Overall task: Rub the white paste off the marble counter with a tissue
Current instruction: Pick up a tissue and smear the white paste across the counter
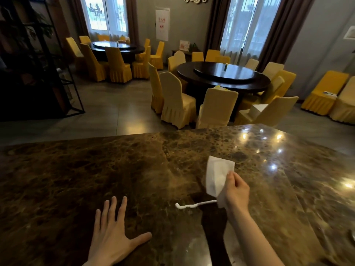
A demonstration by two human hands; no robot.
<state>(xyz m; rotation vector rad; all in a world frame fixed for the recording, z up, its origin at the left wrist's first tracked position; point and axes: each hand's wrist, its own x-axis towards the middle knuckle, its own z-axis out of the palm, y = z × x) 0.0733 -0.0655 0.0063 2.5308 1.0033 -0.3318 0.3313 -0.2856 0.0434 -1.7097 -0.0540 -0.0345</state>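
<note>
A thin line of white paste [194,204] lies on the brown marble counter [76,179], near the middle of its front part. My right hand [237,191] pinches a white tissue [217,176] and holds it up just above the right end of the paste line. The tissue hangs unfolded, its lower corner close to the paste. My left hand [113,235] rests flat on the counter to the left of the paste, fingers spread, holding nothing.
Beyond the counter's far edge stand round dark tables [222,77] with yellow covered chairs [176,98]. A black metal shelf [38,73] is at the far left. Bright light reflections dot the counter's right side.
</note>
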